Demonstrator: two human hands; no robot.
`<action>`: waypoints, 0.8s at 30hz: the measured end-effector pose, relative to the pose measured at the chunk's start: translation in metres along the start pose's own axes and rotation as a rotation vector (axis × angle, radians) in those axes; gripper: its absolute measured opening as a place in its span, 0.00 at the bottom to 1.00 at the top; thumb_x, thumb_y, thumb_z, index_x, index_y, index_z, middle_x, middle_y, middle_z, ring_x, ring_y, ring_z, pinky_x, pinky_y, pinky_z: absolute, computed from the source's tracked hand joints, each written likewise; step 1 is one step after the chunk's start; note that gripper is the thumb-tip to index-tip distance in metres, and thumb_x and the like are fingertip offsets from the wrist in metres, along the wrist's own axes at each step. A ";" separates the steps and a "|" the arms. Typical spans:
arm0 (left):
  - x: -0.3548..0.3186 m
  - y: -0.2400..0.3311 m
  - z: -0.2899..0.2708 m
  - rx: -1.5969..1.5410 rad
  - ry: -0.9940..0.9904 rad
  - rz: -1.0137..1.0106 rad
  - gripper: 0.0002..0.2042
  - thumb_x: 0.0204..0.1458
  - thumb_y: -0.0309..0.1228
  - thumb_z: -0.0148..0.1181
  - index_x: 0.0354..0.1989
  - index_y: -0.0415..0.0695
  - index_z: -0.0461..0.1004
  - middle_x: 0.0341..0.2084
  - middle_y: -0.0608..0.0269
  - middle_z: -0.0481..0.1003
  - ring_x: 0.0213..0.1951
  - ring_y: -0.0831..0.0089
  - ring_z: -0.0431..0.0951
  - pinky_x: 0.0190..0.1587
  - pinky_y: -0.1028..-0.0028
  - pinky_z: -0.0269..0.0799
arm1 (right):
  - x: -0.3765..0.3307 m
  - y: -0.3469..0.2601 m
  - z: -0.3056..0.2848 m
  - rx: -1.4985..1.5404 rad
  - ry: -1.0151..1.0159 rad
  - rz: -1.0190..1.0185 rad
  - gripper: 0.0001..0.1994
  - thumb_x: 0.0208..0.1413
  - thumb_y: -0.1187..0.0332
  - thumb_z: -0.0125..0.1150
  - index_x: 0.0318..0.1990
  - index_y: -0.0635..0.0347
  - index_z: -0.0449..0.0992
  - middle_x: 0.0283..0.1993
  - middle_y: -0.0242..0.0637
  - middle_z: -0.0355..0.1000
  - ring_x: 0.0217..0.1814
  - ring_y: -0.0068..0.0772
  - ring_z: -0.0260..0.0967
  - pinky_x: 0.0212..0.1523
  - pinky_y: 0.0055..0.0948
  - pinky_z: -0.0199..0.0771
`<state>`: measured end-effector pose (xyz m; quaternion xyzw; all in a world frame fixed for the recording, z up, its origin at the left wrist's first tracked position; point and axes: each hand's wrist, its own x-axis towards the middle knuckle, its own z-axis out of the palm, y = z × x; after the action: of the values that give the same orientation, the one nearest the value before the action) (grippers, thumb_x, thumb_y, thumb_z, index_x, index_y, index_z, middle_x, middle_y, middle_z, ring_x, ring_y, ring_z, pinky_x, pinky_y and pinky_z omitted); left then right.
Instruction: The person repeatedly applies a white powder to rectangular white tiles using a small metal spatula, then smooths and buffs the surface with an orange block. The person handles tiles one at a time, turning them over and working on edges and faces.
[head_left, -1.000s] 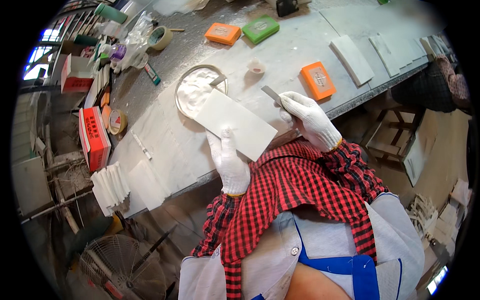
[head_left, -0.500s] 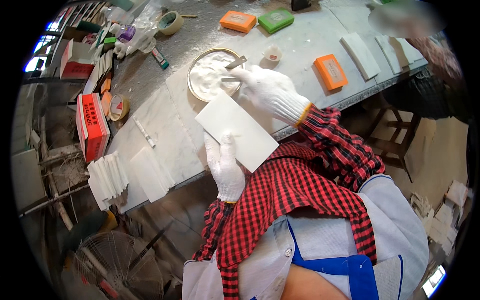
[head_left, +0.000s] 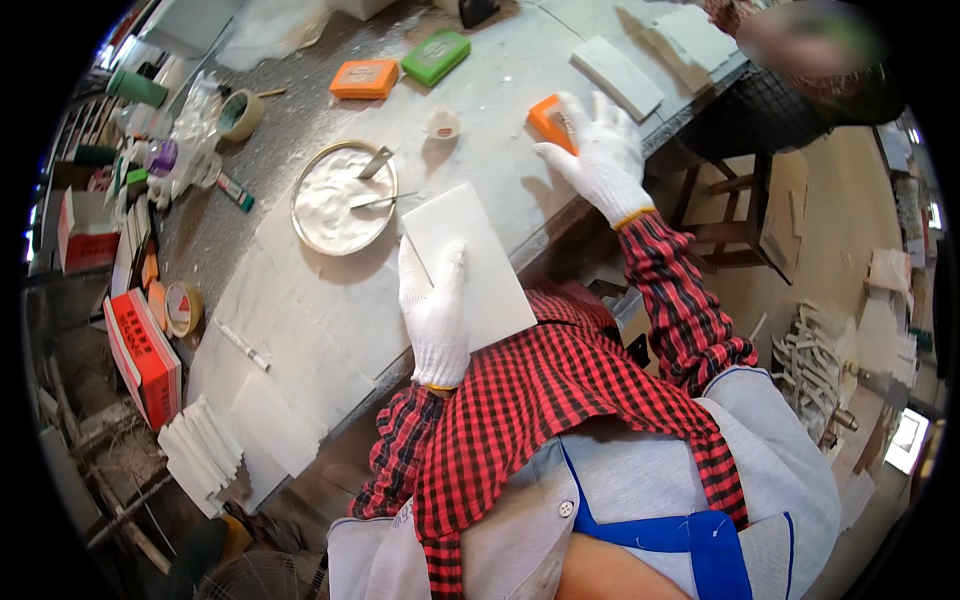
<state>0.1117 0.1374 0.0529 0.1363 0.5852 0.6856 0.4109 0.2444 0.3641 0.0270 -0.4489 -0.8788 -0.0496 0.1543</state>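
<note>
- Left hand (head_left: 434, 315) in a white knitted glove, fingers (head_left: 452, 262) laid flat and slightly spread on top of a white rectangular tile (head_left: 465, 262), thumb along its left edge; whether anything curls underneath cannot be told.
- White rectangular tile held tilted at the front edge of the grey dusty workbench (head_left: 300, 200), its near corner over the red-and-black checked sleeve.
- Right hand (head_left: 598, 150) in a matching white glove, fingers fanned wide and gripping nothing, fingertips over an orange rectangular sponge block (head_left: 550, 118); touching or just above it cannot be told.
- Just beyond the left hand's fingertips: a round metal bowl of white paste (head_left: 340, 198), with two metal tools (head_left: 378, 178) resting inside it.
- Between the two hands, further up the bench: a small round cup (head_left: 442, 124).
- Beyond the bowl: a second orange block (head_left: 364, 78) and a green block (head_left: 437, 56) lying side by side.
- Beyond the right hand: a flat white slab (head_left: 617, 77) on the bench.
- Well to the left of the left hand: a roll of tape (head_left: 240, 113), a red cardboard box (head_left: 145, 352) standing on its side, and a stack of white tiles (head_left: 200, 452) near the bench's lower corner.
</note>
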 end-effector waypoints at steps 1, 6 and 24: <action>0.004 -0.002 0.005 0.061 -0.020 -0.003 0.28 0.65 0.25 0.56 0.72 0.35 0.56 0.59 0.53 0.70 0.58 0.70 0.73 0.59 0.70 0.71 | 0.000 0.003 0.011 0.022 -0.073 0.013 0.31 0.59 0.51 0.65 0.68 0.42 0.67 0.65 0.50 0.64 0.61 0.57 0.66 0.60 0.49 0.69; 0.019 -0.006 0.026 0.206 -0.006 0.061 0.28 0.66 0.26 0.55 0.72 0.33 0.55 0.60 0.52 0.70 0.59 0.69 0.72 0.60 0.71 0.70 | -0.034 0.002 0.005 0.618 -0.058 0.185 0.31 0.59 0.56 0.64 0.70 0.47 0.67 0.60 0.49 0.69 0.60 0.53 0.67 0.62 0.48 0.69; 0.037 0.012 0.056 0.284 -0.024 0.186 0.27 0.67 0.28 0.52 0.72 0.33 0.55 0.60 0.52 0.70 0.56 0.71 0.73 0.56 0.72 0.71 | -0.020 -0.042 -0.048 1.186 -0.191 0.214 0.34 0.58 0.64 0.65 0.72 0.56 0.64 0.56 0.53 0.68 0.60 0.52 0.68 0.63 0.41 0.67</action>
<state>0.1213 0.2029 0.0684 0.2548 0.6562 0.6294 0.3291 0.2324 0.3132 0.0685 -0.3748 -0.7167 0.5043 0.3026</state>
